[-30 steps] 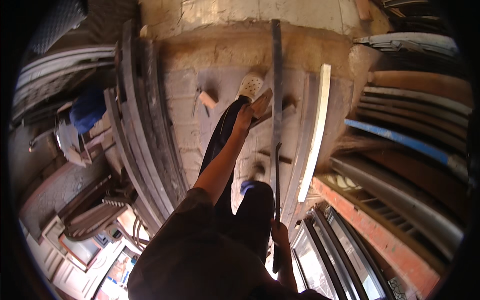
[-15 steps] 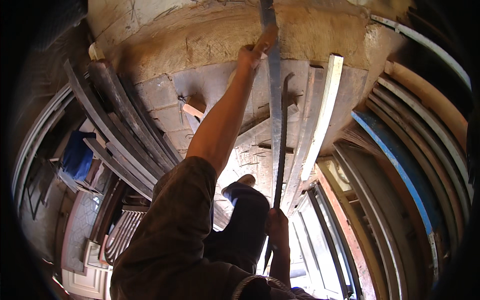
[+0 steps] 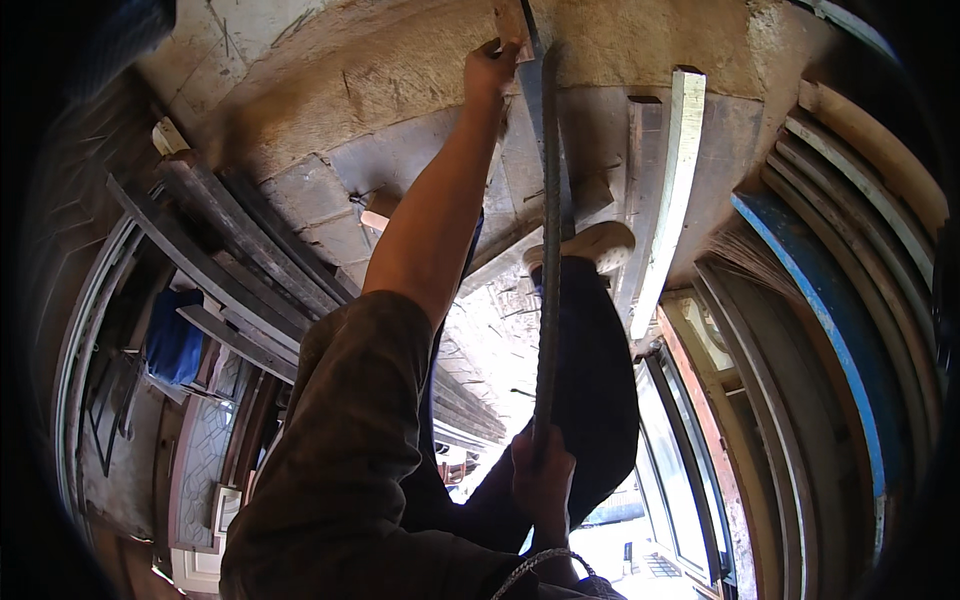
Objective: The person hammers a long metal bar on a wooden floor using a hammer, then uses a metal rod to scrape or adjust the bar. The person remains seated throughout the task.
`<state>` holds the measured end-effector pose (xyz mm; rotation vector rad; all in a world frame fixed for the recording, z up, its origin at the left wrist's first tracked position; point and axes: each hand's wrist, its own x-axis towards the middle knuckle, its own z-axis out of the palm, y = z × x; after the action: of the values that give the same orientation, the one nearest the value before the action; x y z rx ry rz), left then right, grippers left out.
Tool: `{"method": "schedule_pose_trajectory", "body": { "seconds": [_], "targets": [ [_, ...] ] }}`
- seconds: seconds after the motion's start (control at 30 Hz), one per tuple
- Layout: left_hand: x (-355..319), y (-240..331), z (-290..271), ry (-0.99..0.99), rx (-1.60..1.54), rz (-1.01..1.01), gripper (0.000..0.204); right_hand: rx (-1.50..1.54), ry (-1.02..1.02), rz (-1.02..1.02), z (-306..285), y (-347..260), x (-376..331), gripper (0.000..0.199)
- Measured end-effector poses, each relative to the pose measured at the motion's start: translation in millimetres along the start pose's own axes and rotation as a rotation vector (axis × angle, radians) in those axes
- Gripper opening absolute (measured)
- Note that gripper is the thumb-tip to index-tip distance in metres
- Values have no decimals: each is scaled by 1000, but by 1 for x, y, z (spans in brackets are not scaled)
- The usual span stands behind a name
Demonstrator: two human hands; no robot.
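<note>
A long dark metal bar (image 3: 548,260) runs from the lower middle away over a stone floor (image 3: 400,160). My left hand (image 3: 490,68) reaches far out on a straight arm and grips the bar's far end, beside a small wooden piece (image 3: 510,22). My right hand (image 3: 543,482) is closed round the bar's near end, close to my body. My leg in dark trousers (image 3: 600,380) lies right of the bar, and its tan shoe (image 3: 592,245) is planted on the floor next to it.
A pale wooden batten (image 3: 668,210) and a dark plank (image 3: 640,160) lie right of the bar. Dark frames and boards (image 3: 230,250) are stacked at the left, with a blue cloth (image 3: 172,338) beyond. A blue curved frame (image 3: 830,310) and glazed frames (image 3: 690,470) stand at the right.
My left hand has moved farther out along the bar to its far end. The view has tilted, and my foot now sits beside the bar's middle.
</note>
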<state>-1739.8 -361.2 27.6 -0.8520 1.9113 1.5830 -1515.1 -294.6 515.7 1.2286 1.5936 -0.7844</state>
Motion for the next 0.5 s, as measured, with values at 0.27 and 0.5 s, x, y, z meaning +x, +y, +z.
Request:
{"method": "schedule_pose_trajectory", "body": {
  "seconds": [0.27, 0.5],
  "targets": [
    [21, -14, 7, 115, 58, 8, 57, -344, 28, -66, -50, -23, 26, 45],
    [-9, 21, -2, 150, 224, -5, 56, -337, -11, -336, -100, -56, 31, 47]
  ]
}}
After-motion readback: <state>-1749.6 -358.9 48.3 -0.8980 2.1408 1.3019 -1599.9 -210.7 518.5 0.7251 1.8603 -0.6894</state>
